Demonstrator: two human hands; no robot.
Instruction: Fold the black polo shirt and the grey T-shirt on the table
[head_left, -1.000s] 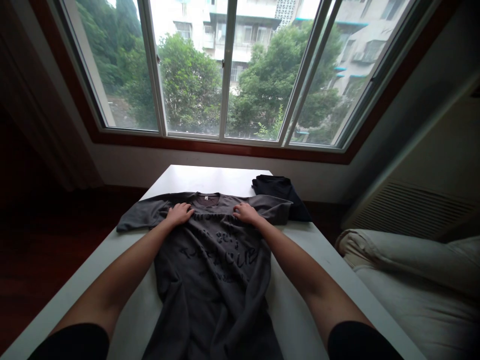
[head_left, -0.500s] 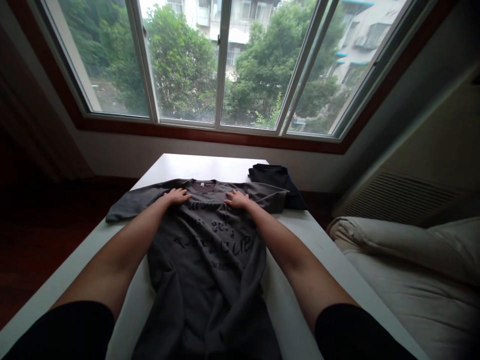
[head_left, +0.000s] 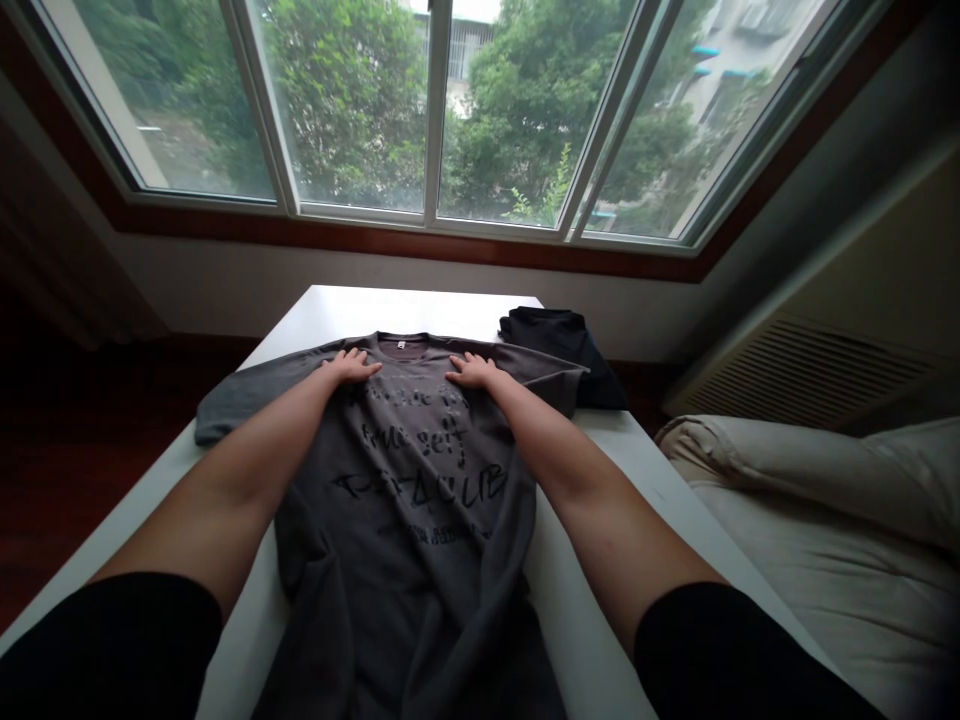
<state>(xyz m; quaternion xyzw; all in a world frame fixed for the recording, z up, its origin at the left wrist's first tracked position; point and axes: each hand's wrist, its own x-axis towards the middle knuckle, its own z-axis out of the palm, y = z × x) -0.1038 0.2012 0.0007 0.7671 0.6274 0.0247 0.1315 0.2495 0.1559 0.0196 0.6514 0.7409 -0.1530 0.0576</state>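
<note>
A dark grey long-sleeved shirt [head_left: 420, 440] with black lettering lies front up on a white table [head_left: 337, 310], its collar at the far end and its lower part running out of view toward me. On the chest just left of the collar, my left hand [head_left: 351, 366] rests flat with fingers spread. My right hand [head_left: 472, 370] lies the same way, palm down, to the right of the collar. The shirt's right-hand sleeve reaches over some folded black clothing [head_left: 559, 335] at the table's far right corner. Creases run through the lower half of the shirt.
Beyond the table is a wide window [head_left: 431, 130] with a reddish-brown frame. A cream padded seat [head_left: 817, 510] stands along the right side, near a slatted panel [head_left: 810, 375]. Dark reddish floor [head_left: 97, 460] shows at the left.
The view has tilted slightly down. The shirt's chest is smoother and its lettering shows more plainly. Both hands stay on the upper chest beside the collar.
</note>
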